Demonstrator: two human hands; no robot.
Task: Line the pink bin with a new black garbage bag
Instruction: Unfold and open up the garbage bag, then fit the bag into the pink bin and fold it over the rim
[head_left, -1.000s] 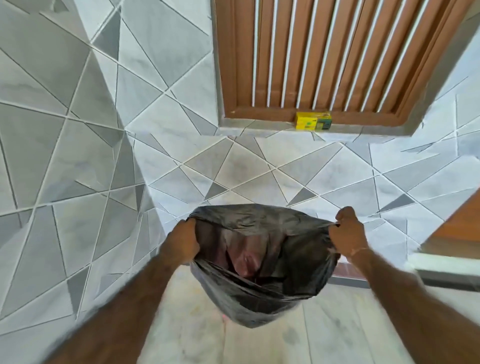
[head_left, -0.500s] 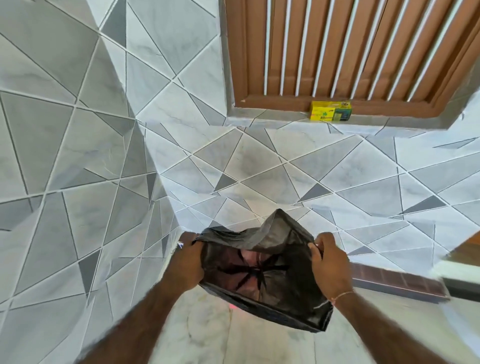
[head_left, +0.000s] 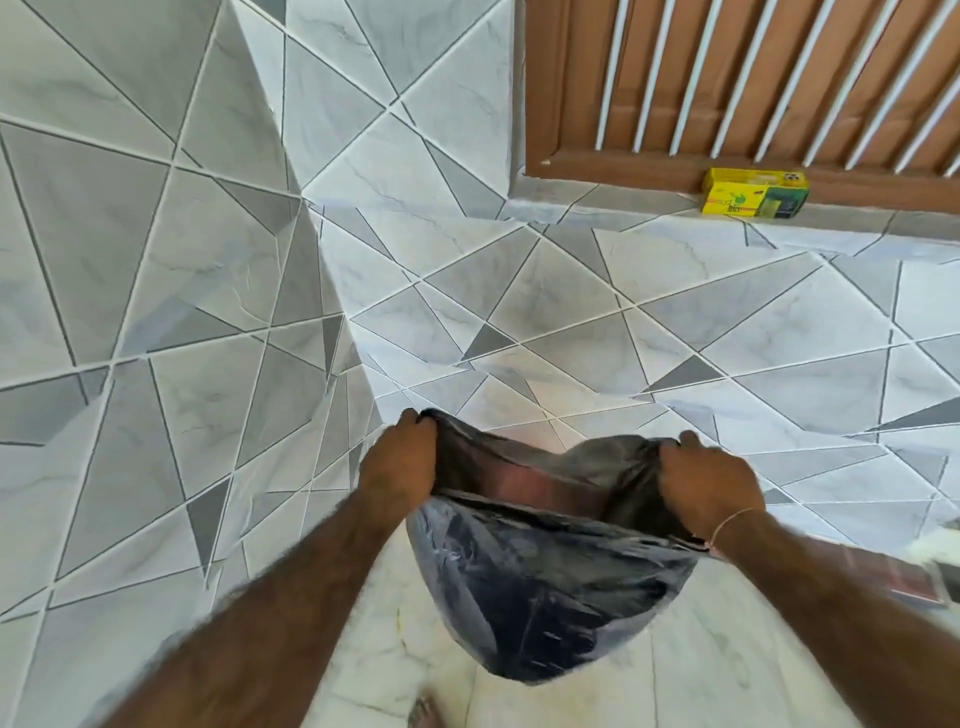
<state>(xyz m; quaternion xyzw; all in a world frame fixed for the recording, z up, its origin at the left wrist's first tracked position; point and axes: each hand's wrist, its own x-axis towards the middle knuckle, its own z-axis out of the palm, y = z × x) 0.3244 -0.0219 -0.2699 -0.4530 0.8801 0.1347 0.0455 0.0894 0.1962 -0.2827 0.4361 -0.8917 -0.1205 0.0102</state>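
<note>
A black garbage bag (head_left: 545, 587) hangs in the lower middle of the head view, its mouth stretched wide between my hands. My left hand (head_left: 400, 462) grips the left edge of the mouth and my right hand (head_left: 706, 483) grips the right edge. Pink (head_left: 519, 480) shows through the thin plastic inside the opening; the pink bin itself is hidden behind the bag, so I cannot tell how far the bag sits over it.
Grey triangle-patterned tiled walls meet in a corner (head_left: 332, 322) just behind the bag. A yellow box (head_left: 756, 193) rests on the sill of a brown barred window (head_left: 727, 83) at upper right. Pale marble floor (head_left: 389, 639) lies below, with a toe (head_left: 426, 712) at the bottom.
My hands have pulled further apart, stretching the bag's mouth wider. The far edge that stood up in a peak now lies lower and flatter. The view has shifted left.
</note>
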